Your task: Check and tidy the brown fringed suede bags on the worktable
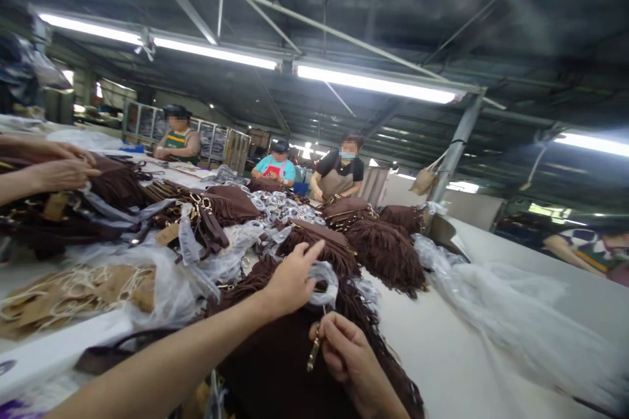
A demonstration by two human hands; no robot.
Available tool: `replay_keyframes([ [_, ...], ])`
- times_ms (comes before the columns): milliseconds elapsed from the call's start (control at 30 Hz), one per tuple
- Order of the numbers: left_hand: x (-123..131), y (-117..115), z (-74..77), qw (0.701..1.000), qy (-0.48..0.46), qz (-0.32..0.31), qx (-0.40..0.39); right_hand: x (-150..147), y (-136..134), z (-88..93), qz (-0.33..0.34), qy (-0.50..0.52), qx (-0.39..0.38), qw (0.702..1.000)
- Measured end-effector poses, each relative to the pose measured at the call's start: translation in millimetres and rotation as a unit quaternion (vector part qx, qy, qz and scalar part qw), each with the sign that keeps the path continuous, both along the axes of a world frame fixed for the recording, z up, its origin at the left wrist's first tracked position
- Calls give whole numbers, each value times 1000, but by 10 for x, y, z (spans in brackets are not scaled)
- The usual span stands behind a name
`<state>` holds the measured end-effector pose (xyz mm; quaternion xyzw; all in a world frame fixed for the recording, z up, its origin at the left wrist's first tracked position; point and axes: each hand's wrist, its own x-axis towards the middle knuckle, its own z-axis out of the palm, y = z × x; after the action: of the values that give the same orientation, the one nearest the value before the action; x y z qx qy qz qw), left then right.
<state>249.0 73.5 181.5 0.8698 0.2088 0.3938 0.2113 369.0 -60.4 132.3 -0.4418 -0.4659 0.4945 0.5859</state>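
My left hand [289,280] reaches across a dark brown fringed bag [265,360] and grips a loop wrapped in clear plastic [328,294], with the index finger stretched out. Just below it, my right hand [346,350] pinches a gold metal clasp [313,352], which hangs down over the bag's dark surface. A thin piece runs between the loop and the right fingertips. The bag lies in front of me, its fringe spreading to the right. Behind the hands is another brown fringed bag [319,242] with a gold zipper edge.
A co-worker's hands [63,170] work over brown bags at the left. Brown paper tags with white strings [78,294] lie near a white box [63,353]. Clear plastic sheeting [531,314] covers part of the white table [422,353]. Several people work across the table.
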Motion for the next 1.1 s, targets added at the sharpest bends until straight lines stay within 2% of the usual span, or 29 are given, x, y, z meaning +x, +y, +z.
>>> replay_keyframes([
  [67, -80, -79, 31, 989, 68, -79, 109, 42, 10, 5, 3, 54, 16, 998],
  [133, -119, -168, 50, 963, 134, -182, 145, 91, 9, 5, -7, 99, 22, 995],
  [200, -97, -237, 37, 947, 169, -224, 155, 138, -4, -3, -16, 124, 15, 992],
  [333, 64, -249, -65, 952, 176, -158, 194, 219, -42, -9, -43, 175, 27, 983],
  [467, 179, -193, -139, 972, 170, -24, 162, 299, -41, 25, -84, 192, 32, 977],
  [567, 191, -197, -134, 980, 140, 60, 129, 340, -9, 38, -179, 190, 59, 964],
  [667, 195, -226, -117, 983, 115, 112, 93, 335, 8, 25, -273, 140, 100, 946],
  [767, 218, -249, -131, 982, 110, 130, 75, 274, -9, -4, -257, 7, 99, 961],
  [867, 241, -268, -189, 984, 107, 113, 83, 190, -10, -43, -228, -106, 72, 965],
  [1100, 243, -286, -322, 989, 62, 74, 110, 119, 114, -144, -299, -48, 40, 952],
])
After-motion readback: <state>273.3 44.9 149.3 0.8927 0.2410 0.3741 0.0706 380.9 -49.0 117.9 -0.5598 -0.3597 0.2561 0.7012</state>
